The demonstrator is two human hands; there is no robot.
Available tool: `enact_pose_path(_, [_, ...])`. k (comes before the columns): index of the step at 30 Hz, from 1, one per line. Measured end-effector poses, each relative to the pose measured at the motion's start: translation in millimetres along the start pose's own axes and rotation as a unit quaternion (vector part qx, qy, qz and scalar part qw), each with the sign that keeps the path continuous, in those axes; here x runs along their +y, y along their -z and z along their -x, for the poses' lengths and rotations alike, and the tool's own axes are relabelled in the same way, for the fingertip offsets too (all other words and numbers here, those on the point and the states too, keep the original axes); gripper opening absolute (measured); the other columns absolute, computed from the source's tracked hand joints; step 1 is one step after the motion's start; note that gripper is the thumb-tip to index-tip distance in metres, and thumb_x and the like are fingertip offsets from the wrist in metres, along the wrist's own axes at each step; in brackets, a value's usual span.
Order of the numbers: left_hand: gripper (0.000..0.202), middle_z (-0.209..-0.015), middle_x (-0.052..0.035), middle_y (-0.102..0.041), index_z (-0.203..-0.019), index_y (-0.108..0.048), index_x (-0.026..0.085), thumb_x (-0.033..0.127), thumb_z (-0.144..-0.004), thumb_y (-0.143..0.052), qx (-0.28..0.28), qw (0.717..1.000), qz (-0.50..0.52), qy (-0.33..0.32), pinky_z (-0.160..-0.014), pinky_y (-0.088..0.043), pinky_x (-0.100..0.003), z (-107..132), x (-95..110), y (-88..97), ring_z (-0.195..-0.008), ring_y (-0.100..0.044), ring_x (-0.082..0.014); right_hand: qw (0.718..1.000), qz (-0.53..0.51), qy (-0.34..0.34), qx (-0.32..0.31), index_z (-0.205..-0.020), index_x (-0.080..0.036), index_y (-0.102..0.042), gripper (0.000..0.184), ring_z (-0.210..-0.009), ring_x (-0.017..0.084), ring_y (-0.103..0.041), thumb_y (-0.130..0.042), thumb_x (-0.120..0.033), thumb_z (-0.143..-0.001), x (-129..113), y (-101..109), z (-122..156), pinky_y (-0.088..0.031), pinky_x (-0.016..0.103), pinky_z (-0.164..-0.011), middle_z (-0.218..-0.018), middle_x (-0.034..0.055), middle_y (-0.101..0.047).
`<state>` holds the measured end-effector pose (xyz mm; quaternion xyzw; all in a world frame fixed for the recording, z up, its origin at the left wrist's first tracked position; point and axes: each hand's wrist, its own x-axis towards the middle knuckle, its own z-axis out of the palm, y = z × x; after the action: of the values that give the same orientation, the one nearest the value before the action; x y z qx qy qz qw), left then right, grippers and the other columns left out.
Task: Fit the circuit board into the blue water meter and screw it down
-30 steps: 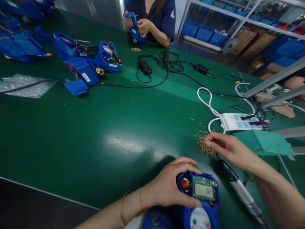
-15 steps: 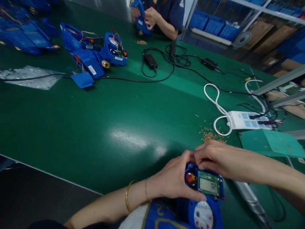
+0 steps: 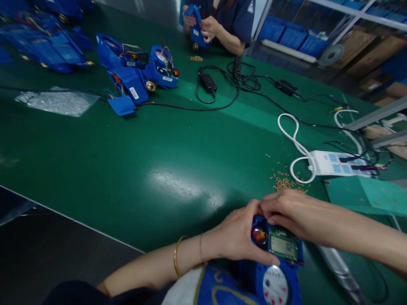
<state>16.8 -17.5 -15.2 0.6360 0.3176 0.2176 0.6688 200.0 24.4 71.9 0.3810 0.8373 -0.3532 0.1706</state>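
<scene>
Right hand [image 3: 288,214] has moved since a second ago: off the pile of small brass-coloured screws [image 3: 284,183], nearer, to the far edge of the blue meter [image 3: 289,267]. Position about the same as half a second ago. Its fingers are bent inward at the meter's far-left corner, up against the left hand [image 3: 240,235]. Fingertips hidden, so can't tell how far apart they are or if they've got a screw.

Left hand has the meter: fingers round its left and far side, thumb across the top at the dial's edge, spread as wide as the body. Meter sits at the near right of the green table [image 3: 190,148], opened up: round white dial [image 3: 275,286] near, LCD [image 3: 283,248] far. Blue-and-white cloth [image 3: 219,284] just left of it.

Silver tool [image 3: 341,269] lies to the right, partly under the right forearm. White power strip [image 3: 330,163] and teal folded sheet [image 3: 365,192] farther right, screws just left of them.

Far left: more blue units [image 3: 135,87], with a clear plastic bag [image 3: 62,101] on their near left. Far side: co-worker [image 3: 233,25] with a blue unit in both hands.
</scene>
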Motion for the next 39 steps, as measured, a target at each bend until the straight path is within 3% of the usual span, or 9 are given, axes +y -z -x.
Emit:
enact_pose_path(4, [0.078,-0.115,-0.0116,-0.066,-0.114,-0.05,0.018,0.049,-0.054,-0.09,0.01,1.0,-0.003,0.002,-0.088,-0.051,-0.048,0,1,-2.8,-0.103,-0.064,-0.0356,0.999,0.019,0.035,0.026,-0.081,-0.019,-0.065,0.022,-0.071,0.016,-0.064,-0.05,-0.007,-0.091,4,-7,0,-0.044,0.026,-0.064,-0.082,0.0021,-0.069])
enact_pose_path(10, [0.081,-0.115,-0.0134,-0.066,-0.116,-0.048,0.018,0.054,-0.055,-0.087,0.005,0.999,-0.036,0.024,-0.085,-0.052,-0.048,-1,-2,-6.2,-0.103,-0.064,-0.0372,0.992,0.084,0.087,0.035,-0.085,-0.016,-0.071,0.025,-0.084,0.02,-0.071,-0.055,0.003,-0.078,4,-16,-7,-0.054,0.028,-0.074,-0.091,0.0085,-0.074])
enact_pose_path(15, [0.078,-0.113,-0.0121,-0.066,-0.113,-0.048,0.018,0.051,-0.055,-0.088,0.001,1.0,-0.024,0.013,-0.084,-0.051,-0.045,-2,-3,-5.4,-0.101,-0.065,-0.0357,0.993,0.035,0.102,0.044,-0.08,-0.016,-0.067,0.022,-0.075,0.017,-0.067,-0.051,-0.002,-0.086,4,-13,-2,-0.049,0.025,-0.066,-0.084,0.0069,-0.071])
enact_pose_path(19, [0.075,-0.112,-0.0112,-0.065,-0.111,-0.047,0.02,0.049,-0.055,-0.087,-0.001,1.0,-0.013,0.001,-0.084,-0.05,-0.045,-2,-3,-5.1,-0.1,-0.065,-0.0356,0.994,0.024,0.093,0.043,-0.074,-0.017,-0.059,0.024,-0.066,0.016,-0.059,-0.045,-0.008,-0.091,8,-10,1,-0.04,0.026,-0.059,-0.075,0.005,-0.065])
enact_pose_path(24, [0.074,-0.109,-0.0116,-0.065,-0.109,-0.048,0.019,0.049,-0.054,-0.087,-0.001,1.0,-0.013,0.012,-0.079,-0.049,-0.044,-2,-3,-5.7,-0.097,-0.065,-0.0359,0.995,0.003,0.101,-0.003,-0.073,-0.017,-0.057,0.025,-0.068,0.016,-0.059,-0.042,-0.008,-0.092,9,-8,-1,-0.038,0.026,-0.062,-0.078,0.0057,-0.065])
enact_pose_path(32, [0.075,-0.112,-0.0108,-0.065,-0.113,-0.049,0.02,0.048,-0.055,-0.087,0.001,1.0,-0.006,0.005,-0.084,-0.049,-0.045,-2,-2,-5.2,-0.1,-0.064,-0.0345,0.996,-0.001,0.073,0.053,-0.076,-0.017,-0.056,0.025,-0.068,0.016,-0.056,-0.039,-0.014,-0.095,13,-19,2,-0.037,0.027,-0.062,-0.077,0.0057,-0.061])
enact_pose_path(39, [0.073,-0.111,-0.0107,-0.066,-0.111,-0.049,0.02,0.043,-0.054,-0.089,-0.001,1.0,-0.001,0.006,-0.083,-0.05,-0.046,-1,-1,-4.4,-0.099,-0.065,-0.0353,0.999,-0.025,0.038,-0.006,-0.077,-0.018,-0.053,0.028,-0.074,0.019,-0.056,-0.033,-0.02,-0.097,5,-7,5,-0.038,0.029,-0.067,-0.084,0.0087,-0.063])
